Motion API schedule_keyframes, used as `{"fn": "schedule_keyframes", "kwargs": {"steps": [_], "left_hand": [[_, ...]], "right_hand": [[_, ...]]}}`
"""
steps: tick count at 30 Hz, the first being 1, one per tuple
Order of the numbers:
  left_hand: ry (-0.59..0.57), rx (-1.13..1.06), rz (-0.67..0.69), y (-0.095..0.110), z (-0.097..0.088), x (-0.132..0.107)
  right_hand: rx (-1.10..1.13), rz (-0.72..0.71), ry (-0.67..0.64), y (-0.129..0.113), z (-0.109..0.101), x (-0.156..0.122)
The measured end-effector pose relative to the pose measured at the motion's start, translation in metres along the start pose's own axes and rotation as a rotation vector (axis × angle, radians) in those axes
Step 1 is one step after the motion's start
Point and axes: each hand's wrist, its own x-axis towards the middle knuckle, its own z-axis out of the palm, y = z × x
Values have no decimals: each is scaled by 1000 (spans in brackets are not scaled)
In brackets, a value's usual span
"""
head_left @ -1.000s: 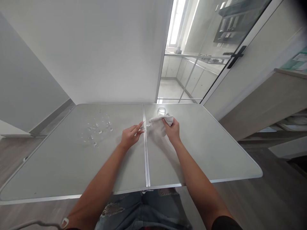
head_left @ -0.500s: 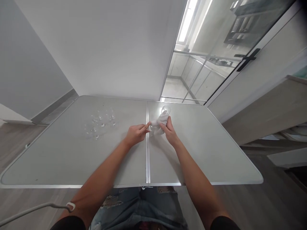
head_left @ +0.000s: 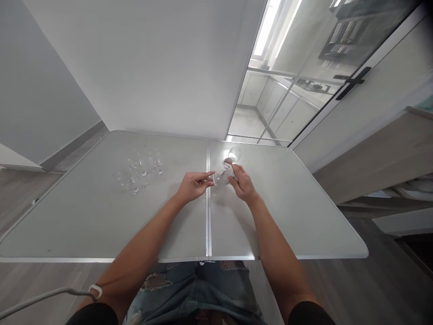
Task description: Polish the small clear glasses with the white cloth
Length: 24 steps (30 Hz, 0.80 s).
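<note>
A clear glass (head_left: 221, 178) is held sideways over the table, just right of the center seam. My left hand (head_left: 193, 186) pinches its left end between thumb and fingers. My right hand (head_left: 244, 185) is closed on a white cloth (head_left: 229, 171) and presses it against the glass's right end. Part of the cloth is bunched above the fingers. Just behind the hands stands another clear glass (head_left: 234, 154). The exact shape of the held glass is hard to make out because fingers and cloth cover parts of it.
Several clear glasses (head_left: 144, 168) stand grouped on the left half of the pale table (head_left: 101, 221). A metal-edged seam (head_left: 208, 225) divides the tabletop. A white wall (head_left: 152, 67) rises behind it, with a glass door at the back right. A grey cable (head_left: 43, 295) runs by my left forearm.
My right hand has turned and drawn the cloth in around the glass's right end, uncovering more of the glass. My left hand keeps its pinch. The view has shifted slightly.
</note>
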Motion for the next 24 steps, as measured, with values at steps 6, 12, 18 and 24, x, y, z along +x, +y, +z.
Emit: {"fn": "schedule_keyframes", "kwargs": {"steps": [6,12,18,24], "left_hand": [[17,248,198,-15,-3,-3],[-1,557,381,-20,0,-5],[111,406,328,-16,5,-7],[114,112,144,-6,9,-7]], "right_hand": [[366,287,59,-5,16,4],[411,379,195,-7,28,12],[423,265,176,-4,23,8],[24,35,70,10,3,-1]]}}
